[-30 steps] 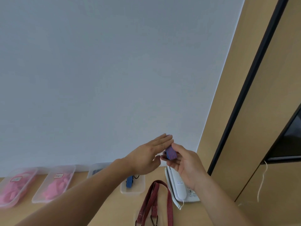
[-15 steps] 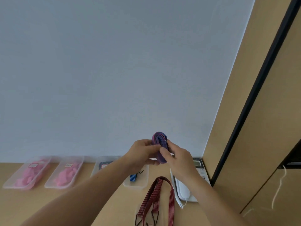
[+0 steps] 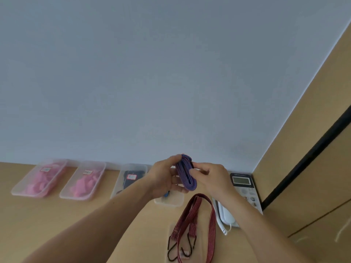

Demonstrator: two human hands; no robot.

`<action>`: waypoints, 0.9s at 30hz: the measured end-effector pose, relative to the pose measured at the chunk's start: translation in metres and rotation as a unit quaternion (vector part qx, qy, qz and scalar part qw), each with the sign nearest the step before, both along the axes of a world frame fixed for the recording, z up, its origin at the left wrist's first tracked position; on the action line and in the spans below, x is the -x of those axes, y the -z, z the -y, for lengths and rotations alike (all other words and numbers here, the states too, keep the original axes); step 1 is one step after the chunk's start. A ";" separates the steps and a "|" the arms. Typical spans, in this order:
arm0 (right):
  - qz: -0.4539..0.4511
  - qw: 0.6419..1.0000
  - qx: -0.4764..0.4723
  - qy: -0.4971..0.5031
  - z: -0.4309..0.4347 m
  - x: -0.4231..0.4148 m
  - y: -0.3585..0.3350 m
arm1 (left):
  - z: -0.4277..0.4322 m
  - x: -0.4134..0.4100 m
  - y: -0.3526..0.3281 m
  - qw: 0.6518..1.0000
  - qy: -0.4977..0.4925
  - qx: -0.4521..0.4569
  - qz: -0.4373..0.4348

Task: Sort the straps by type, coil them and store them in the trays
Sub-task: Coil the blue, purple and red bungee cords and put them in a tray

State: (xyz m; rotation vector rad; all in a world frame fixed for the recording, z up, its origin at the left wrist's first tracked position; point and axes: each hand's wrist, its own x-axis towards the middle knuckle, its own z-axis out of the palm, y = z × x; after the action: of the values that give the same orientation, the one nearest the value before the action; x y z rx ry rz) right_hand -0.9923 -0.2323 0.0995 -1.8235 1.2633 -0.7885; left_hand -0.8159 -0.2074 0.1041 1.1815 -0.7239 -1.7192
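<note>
Soft, even daylight is cast throughout; shadows are faint, edges are bent by wide-angle distortion, details slightly blurred.

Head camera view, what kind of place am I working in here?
Probably an office or stockroom desk: a wooden desk against a plain wall, a white desk phone, and a row of labelled clear trays holding sorted straps.

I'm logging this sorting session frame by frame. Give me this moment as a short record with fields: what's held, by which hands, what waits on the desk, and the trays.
held: purple strap, coiled in a flat oval loop
left hand: grips the coil's left side
right hand: fingers pinch the coil's right side
waiting on desk: red striped strap with black hooks, uncoiled
trays: two with pink contents, one with dark contents, one partly hidden behind the hands
other: white telephone
</note>
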 end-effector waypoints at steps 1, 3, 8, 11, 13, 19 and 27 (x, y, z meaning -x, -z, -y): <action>0.001 1.000 -0.009 0.008 0.004 -0.004 0.004 | 0.007 -0.005 0.006 1.000 0.004 -0.005 0.002; 0.003 0.999 -0.034 0.017 0.011 -0.010 0.010 | 0.019 -0.014 0.017 1.000 0.017 -0.009 -0.003; -0.022 0.995 -0.076 0.056 0.029 -0.031 0.027 | 0.051 -0.036 0.047 0.998 0.052 -0.030 -0.022; -0.016 0.991 -0.093 0.093 0.038 -0.048 0.035 | 0.068 -0.047 0.063 0.996 0.069 -0.052 -0.012; -0.021 0.987 -0.107 0.117 0.043 -0.058 0.045 | 0.080 -0.052 0.072 0.996 0.063 -0.050 0.045; -0.216 0.955 -0.110 0.173 0.052 -0.077 0.073 | 0.098 -0.081 0.107 0.724 0.219 0.240 0.608; -0.379 0.905 -0.031 0.192 0.057 -0.087 0.098 | 0.109 -0.079 0.136 0.431 0.422 0.386 0.698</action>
State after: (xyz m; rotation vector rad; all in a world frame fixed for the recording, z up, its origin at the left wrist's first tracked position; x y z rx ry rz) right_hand -0.9052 -0.2894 0.0020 -1.9188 2.1612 -0.1952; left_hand -0.7373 -0.3166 -0.0318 1.3398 -3.1008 -0.1472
